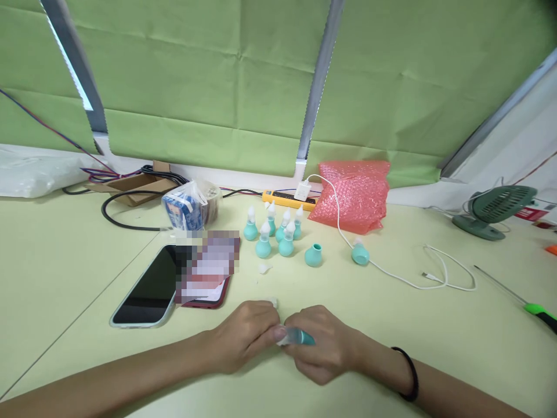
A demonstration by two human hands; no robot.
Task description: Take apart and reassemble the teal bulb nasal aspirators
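Observation:
Low over the table, both hands meet at a small clear tube with a teal end (pixel 301 336), which looks like part of a nasal aspirator. My left hand (pixel 250 334) is closed, its thumb pressed against the tube's clear end. Fingers curled, my right hand (pixel 322 342) grips the teal end. A whitish piece (pixel 272 302) shows just beyond my left knuckles; whether it is held cannot be seen. Several teal bulb nasal aspirators with clear tips (pixel 286 244) stand ahead. Beside them are an open teal bulb (pixel 313 255), a tilted aspirator (pixel 360 253) and a loose clear tip (pixel 264 268).
Two phones lie to the left, one dark-screened (pixel 148 290). Behind are a bagged blue packet (pixel 185 209), a yellow power strip (pixel 282 200) and a red bubble-wrap bag (pixel 357 197). A white cable (pixel 404 283), a screwdriver (pixel 539 313) and a green fan (pixel 500 206) lie rightward.

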